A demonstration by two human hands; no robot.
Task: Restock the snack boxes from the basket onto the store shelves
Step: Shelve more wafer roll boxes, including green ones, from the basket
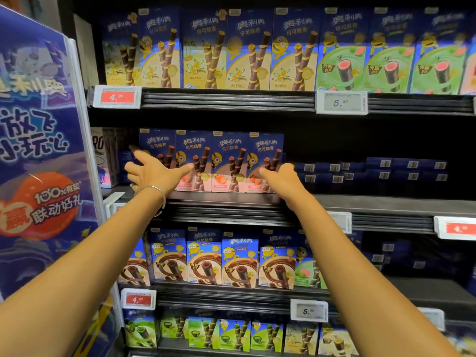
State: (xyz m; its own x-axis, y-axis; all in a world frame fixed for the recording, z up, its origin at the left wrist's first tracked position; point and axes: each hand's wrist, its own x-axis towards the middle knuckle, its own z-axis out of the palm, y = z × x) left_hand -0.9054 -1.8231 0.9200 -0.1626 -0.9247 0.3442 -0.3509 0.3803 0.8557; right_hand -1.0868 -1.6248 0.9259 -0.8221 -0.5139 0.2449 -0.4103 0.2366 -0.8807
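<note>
Arms outstretched. Left hand (154, 173) splayed, holding nothing, at left end of four blue cardboard wafer-roll boxes (229, 161) on black metal shelf (231, 200) front edge. Right hand (286, 179) at right end; fingers hidden, cannot tell grip.

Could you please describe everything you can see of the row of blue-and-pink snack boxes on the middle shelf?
The row of four blue cardboard snack boxes with pink strawberry panels stands upright, side by side, at the front edge of the dark middle shelf. Each shows dark wafer rolls, a yellow cartoon figure and white lettering. The left hand, fingers spread, brackets the left end; the right hand sits at the right end, thumb across the front.
</note>
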